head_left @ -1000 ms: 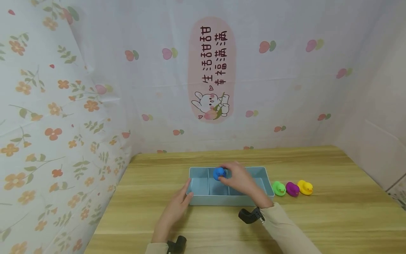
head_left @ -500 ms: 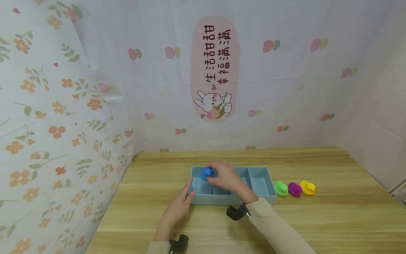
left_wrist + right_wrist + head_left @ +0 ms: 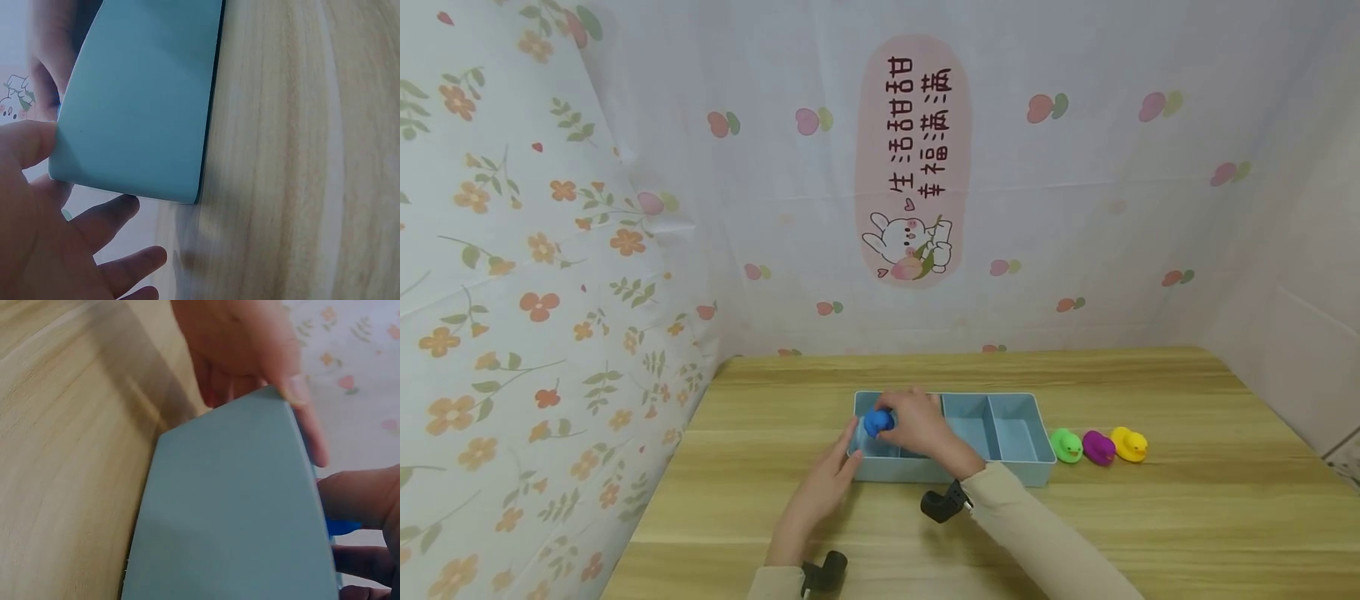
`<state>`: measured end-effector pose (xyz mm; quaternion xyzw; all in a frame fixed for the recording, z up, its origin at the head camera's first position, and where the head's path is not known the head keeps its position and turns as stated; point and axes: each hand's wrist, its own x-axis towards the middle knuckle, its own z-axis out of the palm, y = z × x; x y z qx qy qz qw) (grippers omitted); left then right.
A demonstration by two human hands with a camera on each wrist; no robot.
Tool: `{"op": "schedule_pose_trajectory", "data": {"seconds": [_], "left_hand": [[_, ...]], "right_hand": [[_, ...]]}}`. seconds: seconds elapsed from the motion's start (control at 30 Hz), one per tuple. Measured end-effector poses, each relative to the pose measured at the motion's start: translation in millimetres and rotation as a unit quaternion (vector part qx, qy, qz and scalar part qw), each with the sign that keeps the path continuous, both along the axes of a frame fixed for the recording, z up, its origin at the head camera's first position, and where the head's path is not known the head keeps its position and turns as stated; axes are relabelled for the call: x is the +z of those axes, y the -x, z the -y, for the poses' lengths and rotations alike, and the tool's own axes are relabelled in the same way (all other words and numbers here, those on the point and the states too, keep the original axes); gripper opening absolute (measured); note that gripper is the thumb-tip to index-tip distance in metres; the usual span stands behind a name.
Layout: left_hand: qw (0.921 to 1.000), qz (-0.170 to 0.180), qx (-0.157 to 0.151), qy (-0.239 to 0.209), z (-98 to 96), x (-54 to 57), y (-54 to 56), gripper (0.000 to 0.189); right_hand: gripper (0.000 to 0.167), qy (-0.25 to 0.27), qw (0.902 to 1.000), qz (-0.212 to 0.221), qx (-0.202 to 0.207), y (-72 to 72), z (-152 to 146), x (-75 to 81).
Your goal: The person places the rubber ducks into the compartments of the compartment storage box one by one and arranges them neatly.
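A blue rubber duck is pinched between the thumb and fingers of my right hand, over the leftmost compartment of a pale blue divided box. In the right wrist view, only a sliver of the duck shows behind the front wall. My left hand holds the box's front left corner. Its thumb lies on the rim in the left wrist view, and the other fingers spread out beside the end wall.
To the right of the box stand a green duck, a purple duck and a yellow duck in a row. The wooden table reaches back to a printed cloth; a floral cloth hangs at the left.
My right hand has carried the blue duck leftward across the box, from the second compartment to the leftmost, and slightly lower. The left hand stays at the corner.
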<state>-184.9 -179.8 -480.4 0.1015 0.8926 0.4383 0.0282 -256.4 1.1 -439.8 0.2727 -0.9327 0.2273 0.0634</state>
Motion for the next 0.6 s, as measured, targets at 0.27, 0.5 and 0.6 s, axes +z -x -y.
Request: {"op": "schedule_pose_trajectory", "data": {"seconds": [0.27, 0.5, 0.6], "left_hand": [[1.0, -0.005, 0.001, 0.002, 0.4, 2.1, -0.3, 0.054], [0.9997, -0.02, -0.004, 0.013, 0.2, 2.5, -0.5, 0.054], [0.9997, -0.019, -0.005, 0.017, 0.5, 2.6, -0.8, 0.054]], "right_hand": [[0.032, -0.064, 0.9978, 0.006, -0.016, 2.9, 11.6, -5.7], [0.03, -0.113, 0.9931, 0.0, -0.029, 5.4, 17.4, -11.3], [0.031, -0.133, 0.9905, 0.006, -0.035, 6.5, 20.5, -12.7]]}}
